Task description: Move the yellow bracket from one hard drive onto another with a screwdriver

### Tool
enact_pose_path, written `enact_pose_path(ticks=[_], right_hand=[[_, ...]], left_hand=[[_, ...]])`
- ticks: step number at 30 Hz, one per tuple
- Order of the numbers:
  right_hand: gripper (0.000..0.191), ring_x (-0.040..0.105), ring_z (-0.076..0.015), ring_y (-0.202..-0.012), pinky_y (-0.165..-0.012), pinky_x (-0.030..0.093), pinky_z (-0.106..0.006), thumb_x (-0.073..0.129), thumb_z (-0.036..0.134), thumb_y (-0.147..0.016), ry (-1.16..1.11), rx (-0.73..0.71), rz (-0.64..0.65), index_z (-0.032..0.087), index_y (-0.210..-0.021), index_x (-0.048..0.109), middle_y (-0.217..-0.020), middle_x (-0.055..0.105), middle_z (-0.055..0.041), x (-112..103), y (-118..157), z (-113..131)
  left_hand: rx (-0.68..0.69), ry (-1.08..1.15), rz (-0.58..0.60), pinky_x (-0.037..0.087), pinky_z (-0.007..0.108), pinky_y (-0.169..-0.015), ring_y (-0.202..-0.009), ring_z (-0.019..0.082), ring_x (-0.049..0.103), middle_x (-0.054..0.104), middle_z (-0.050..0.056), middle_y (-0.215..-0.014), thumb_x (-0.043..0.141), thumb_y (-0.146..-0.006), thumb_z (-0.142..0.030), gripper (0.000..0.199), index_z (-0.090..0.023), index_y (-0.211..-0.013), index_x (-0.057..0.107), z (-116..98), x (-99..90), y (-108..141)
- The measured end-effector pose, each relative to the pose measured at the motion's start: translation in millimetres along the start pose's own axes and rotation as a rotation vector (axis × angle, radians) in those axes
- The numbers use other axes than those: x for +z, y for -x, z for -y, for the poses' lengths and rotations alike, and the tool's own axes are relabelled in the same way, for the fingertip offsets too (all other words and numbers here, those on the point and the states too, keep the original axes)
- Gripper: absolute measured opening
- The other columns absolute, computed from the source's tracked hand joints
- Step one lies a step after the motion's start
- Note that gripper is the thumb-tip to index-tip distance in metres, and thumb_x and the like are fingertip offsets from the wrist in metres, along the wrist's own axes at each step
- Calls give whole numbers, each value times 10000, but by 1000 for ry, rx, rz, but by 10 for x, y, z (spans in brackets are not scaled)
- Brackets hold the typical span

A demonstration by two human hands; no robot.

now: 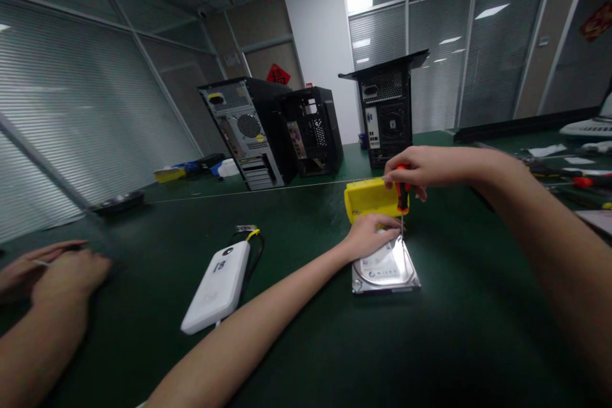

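Observation:
A silver hard disk drive (pixel 386 268) lies flat on the green table in front of me. My left hand (pixel 370 237) rests over its far left part and steadies it, fingers reaching toward the screwdriver shaft. Gripped from above in my right hand (pixel 410 172) is a screwdriver (pixel 403 196) with a red and black handle. It stands upright, its tip at the drive's upper right area; whether it sits in a screw is too small to tell. Just behind the drive is an open yellow plastic box (pixel 370 197), partly hidden by both hands.
A white power bank (pixel 217 287) with a cable lies to the left. Another person's hands (pixel 67 274) work at the far left. Computer cases (pixel 258 131), (pixel 313 131) and a third case (pixel 387 115) stand behind. Tools (pixel 586 182) and papers lie at right.

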State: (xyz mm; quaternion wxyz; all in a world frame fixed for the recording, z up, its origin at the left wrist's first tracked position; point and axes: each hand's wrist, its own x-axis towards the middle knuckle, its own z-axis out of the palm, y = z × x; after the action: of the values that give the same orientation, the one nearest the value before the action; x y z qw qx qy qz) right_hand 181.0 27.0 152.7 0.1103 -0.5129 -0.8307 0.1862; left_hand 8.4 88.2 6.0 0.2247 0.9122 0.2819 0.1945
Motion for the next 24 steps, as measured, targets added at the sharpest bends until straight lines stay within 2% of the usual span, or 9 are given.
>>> enact_pose_path(ticks=[7,19,24], right_hand=[[352,578,-110,-497,-536,478,-264,388,416,-864,21,41,-26,132,-858,596,-802,659,-78,7,-2,-11],[310,609,-118,-561,-558,476,-236,413,346,-856,79,68,-62,123,-805,622,-774,678,-83,22,-33,51],[352,596,-123,-539,-532,456,-238,397,364,-861,189,89,-107,128,-809,652,-752,679,-90,38,-71,35]], left_hand=[[4,-21,-1,411,305,-944,-1053,171,585,663,23,-1115,494,-858,-368,291,-214,-1027,674,-16,-5,2],[9,-11,-2,409,311,-945,-1050,175,583,660,24,-1118,492,-859,-385,299,-216,-1028,673,-14,-5,2],[-4,-18,-5,410,312,-947,-1050,173,583,662,24,-1115,495,-859,-368,287,-213,-1021,676,-25,-4,2]])
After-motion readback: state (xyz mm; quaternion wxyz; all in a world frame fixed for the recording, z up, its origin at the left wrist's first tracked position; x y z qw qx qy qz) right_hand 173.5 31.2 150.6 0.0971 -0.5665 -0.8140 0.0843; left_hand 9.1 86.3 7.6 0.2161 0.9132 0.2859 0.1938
